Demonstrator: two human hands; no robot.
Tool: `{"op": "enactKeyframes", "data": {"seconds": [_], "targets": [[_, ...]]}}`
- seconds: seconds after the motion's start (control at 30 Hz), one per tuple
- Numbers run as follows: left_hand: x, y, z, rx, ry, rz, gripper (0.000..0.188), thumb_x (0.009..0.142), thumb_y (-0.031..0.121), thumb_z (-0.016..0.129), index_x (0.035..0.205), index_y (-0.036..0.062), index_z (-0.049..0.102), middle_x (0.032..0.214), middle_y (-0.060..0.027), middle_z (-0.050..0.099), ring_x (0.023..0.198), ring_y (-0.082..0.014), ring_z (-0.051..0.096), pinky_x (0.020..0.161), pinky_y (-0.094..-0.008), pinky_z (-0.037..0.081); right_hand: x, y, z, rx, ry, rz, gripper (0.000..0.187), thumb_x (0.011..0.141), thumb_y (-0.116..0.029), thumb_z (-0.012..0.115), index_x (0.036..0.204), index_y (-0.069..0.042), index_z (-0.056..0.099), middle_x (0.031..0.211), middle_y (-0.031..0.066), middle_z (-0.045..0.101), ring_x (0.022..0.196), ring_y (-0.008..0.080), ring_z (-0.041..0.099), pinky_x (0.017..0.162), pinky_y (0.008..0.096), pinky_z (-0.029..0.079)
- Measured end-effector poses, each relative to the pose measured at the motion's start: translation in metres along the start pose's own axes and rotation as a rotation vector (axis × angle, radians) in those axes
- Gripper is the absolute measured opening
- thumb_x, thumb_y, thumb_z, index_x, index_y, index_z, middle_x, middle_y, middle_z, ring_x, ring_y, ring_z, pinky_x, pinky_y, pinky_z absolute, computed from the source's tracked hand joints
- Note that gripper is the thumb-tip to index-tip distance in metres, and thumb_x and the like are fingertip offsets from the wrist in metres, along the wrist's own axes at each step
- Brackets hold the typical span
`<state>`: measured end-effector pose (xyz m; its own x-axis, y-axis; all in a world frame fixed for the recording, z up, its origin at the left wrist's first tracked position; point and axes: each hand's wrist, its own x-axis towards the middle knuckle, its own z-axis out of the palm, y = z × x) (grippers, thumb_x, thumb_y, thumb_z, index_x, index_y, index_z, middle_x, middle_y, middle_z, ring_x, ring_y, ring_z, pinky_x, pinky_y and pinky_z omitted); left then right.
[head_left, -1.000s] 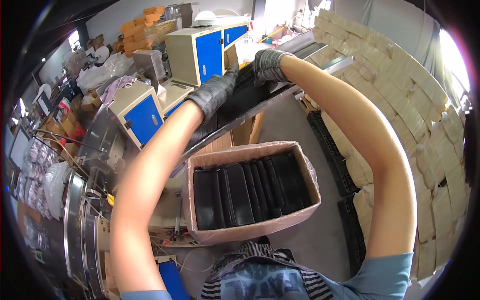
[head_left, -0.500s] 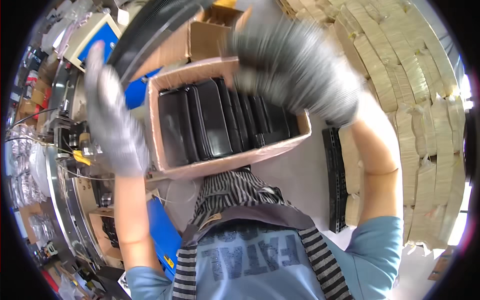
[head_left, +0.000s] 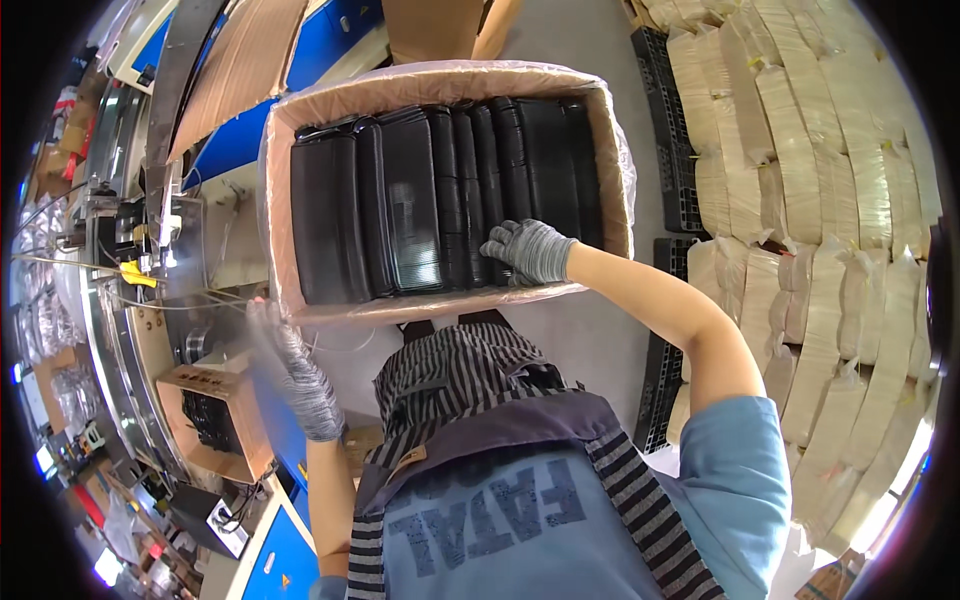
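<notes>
A big cardboard box (head_left: 445, 88) is seen in front of the person, lined with thin clear plastic. It is filled with black plastic trays (head_left: 440, 200), stood on edge in tight rows from one side wall to the other.

The right hand (head_left: 528, 250), in a grey knit glove, is reached into the box over its near wall. Its fingers are curled down onto the tops of the trays near the middle of the rows. A firm grip on a tray cannot be told from here.

The left hand (head_left: 295, 370), also gloved in grey, is held low beside the near left corner of the box. It is blurred. Its fingers are stretched out loose, and nothing is held in them.

A smaller open box (head_left: 212, 415) with dark things inside is seen just left of that hand. Stacks of wrapped pale bundles (head_left: 840, 230) are piled along the right.
</notes>
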<state>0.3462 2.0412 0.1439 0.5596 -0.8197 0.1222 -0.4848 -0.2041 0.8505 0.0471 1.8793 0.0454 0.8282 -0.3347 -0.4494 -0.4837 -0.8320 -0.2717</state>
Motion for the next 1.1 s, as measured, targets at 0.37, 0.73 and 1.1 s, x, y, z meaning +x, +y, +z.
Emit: {"op": "enactKeyframes", "data": {"seconds": [0.37, 0.73, 1.1], "targets": [[-0.006, 0.036, 0.064, 0.207, -0.479, 0.172, 0.028, 0.086, 0.02, 0.057, 0.108, 0.002, 0.057, 0.107, -0.0121, 0.059, 0.098, -0.0244, 0.056, 0.088, -0.0342, 0.043, 0.0, 0.012, -0.002, -0.078, -0.018, -0.069, 0.056, 0.075, -0.031, 0.062, 0.122, -0.005, 0.045, 0.118, 0.0126, 0.049, 0.114, 0.0287, 0.046, 0.094, 0.0391, 0.039], [0.004, 0.039, 0.1, 0.145, -0.745, 0.182, 0.049, 0.081, 0.027, 0.064, 0.12, 0.0012, 0.05, 0.11, -0.0208, 0.058, 0.097, -0.0308, 0.059, 0.088, -0.0351, 0.046, -0.04, -0.012, -0.079, 0.4, 0.671, 0.04, 0.044, 0.059, -0.018, 0.069, 0.096, 0.0, 0.053, 0.088, 0.0187, 0.056, 0.084, 0.037, 0.055, 0.072, 0.0416, 0.048], [0.077, 0.307, -0.042, -0.894, -0.576, 0.506, 0.058, 0.073, 0.034, 0.072, 0.118, 0.0012, 0.054, 0.101, -0.0074, 0.063, 0.093, -0.0173, 0.059, 0.082, -0.0296, 0.047, -0.154, -0.16, -0.365, 0.487, 1.051, -0.082, 0.038, 0.086, -0.014, 0.057, 0.122, -0.003, 0.051, 0.115, 0.0117, 0.054, 0.104, 0.0182, 0.052, 0.09, 0.0286, 0.041]]}}
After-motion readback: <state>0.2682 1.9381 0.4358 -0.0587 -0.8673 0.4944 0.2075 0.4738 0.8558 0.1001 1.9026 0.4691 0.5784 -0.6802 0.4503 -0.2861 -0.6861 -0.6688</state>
